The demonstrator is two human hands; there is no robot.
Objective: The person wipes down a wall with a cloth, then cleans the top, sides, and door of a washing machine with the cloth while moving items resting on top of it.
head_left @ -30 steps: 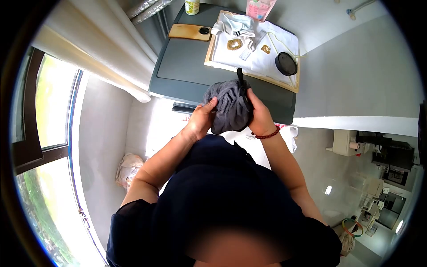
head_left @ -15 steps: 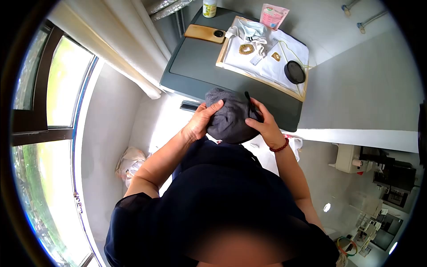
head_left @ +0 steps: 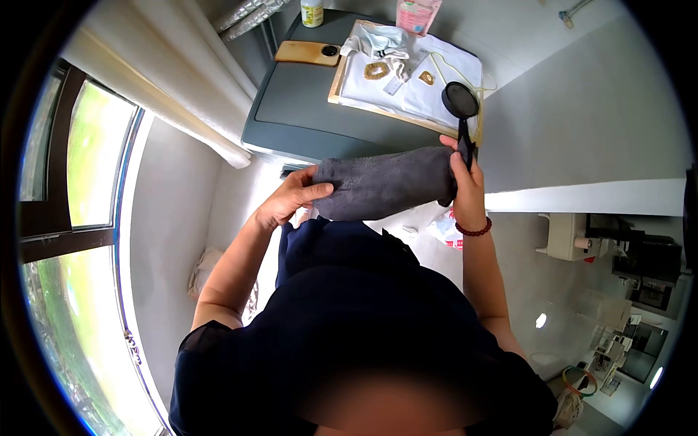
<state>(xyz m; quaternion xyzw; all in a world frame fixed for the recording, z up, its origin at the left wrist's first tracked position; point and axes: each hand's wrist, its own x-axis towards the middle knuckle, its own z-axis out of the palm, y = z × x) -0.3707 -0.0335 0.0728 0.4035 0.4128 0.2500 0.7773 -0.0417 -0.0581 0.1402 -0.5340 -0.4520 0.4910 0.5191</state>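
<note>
A dark grey cloth (head_left: 385, 183) is stretched sideways between my two hands, in front of my body and by the near edge of the grey table. My left hand (head_left: 297, 195) grips its left end, with the thumb on top. At the right end, my right hand (head_left: 465, 174) is closed round the cloth and a black strap (head_left: 465, 138) that sticks up from it. The strap's upper end reaches toward a round black object (head_left: 460, 99) on the tray; whether they touch I cannot tell.
On the grey table (head_left: 291, 105) are a phone (head_left: 302, 53), a bottle (head_left: 312, 13), a pink pouch (head_left: 417, 14) and a wood-edged tray (head_left: 363, 106). The tray holds pale cloth (head_left: 384, 43) and a gold scrunchie (head_left: 376, 70). A curtain (head_left: 167, 80) hangs at the left.
The grey cloth was a gathered bundle and is now drawn out long. My hands have moved apart, the left to the left and the right to the right and up.
</note>
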